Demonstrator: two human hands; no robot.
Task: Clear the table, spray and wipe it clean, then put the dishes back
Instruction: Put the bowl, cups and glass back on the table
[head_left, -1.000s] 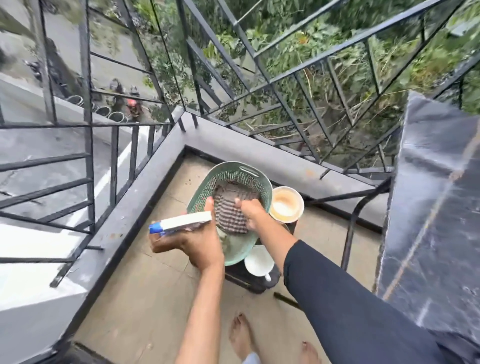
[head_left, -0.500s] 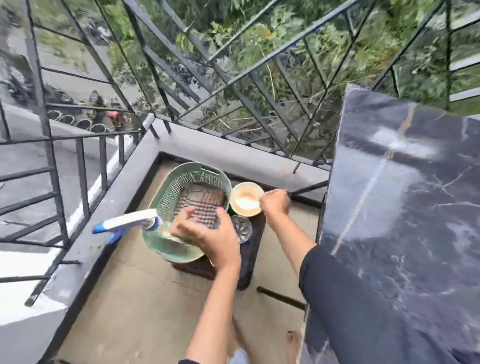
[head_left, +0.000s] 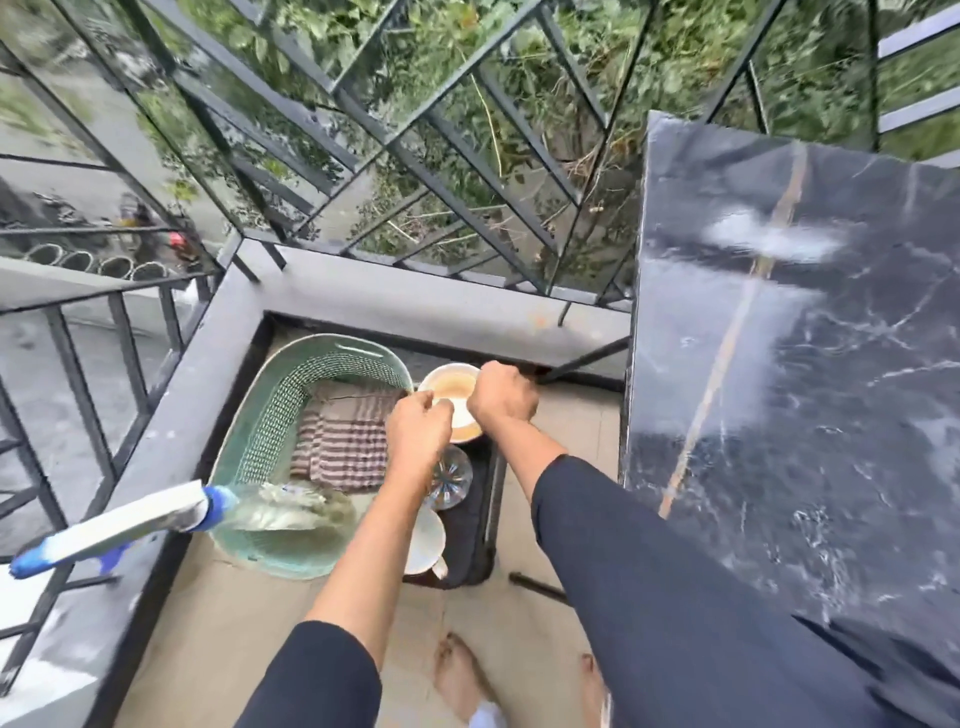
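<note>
Bowl (head_left: 451, 391): cream, tan liquid inside; stands on the dark stand (head_left: 470, 530) on the balcony floor, at 9 o'clock of the tabletop (head_left: 789, 374) and below its level.
Left hand (head_left: 418, 431): back of hand up, fingers curled, thumb and fingertips pinching the bowl's rim at its 8 o'clock side.
Right hand (head_left: 501, 397): knuckles up, fingers clenched over the bowl's rim at its 3 o'clock side; fingertips hidden.
Arms: both stretched forward and down, converging on the bowl; left forearm bare, dark sleeve (head_left: 322, 675) at the elbow; the right arm's sleeve ends short of the wrist.
Glass (head_left: 451, 475): clear, on the stand at 6 o'clock of the bowl, partly under the left wrist.
White cup (head_left: 427, 535): on the stand at 6 o'clock of the glass, partly under the left forearm.
Basket (head_left: 270, 415): green, at 9 o'clock of the bowl, just beside it.
Striped cloth (head_left: 345, 441): lies inside the basket.
Spray bottle (head_left: 119, 525): lies tilted, clear body in the basket, white-and-blue head out past its 8 o'clock rim.
Tabletop: black marble, pale smears on the surface.
Railing (head_left: 405, 140): black bars at 12 o'clock, foliage beyond.
</note>
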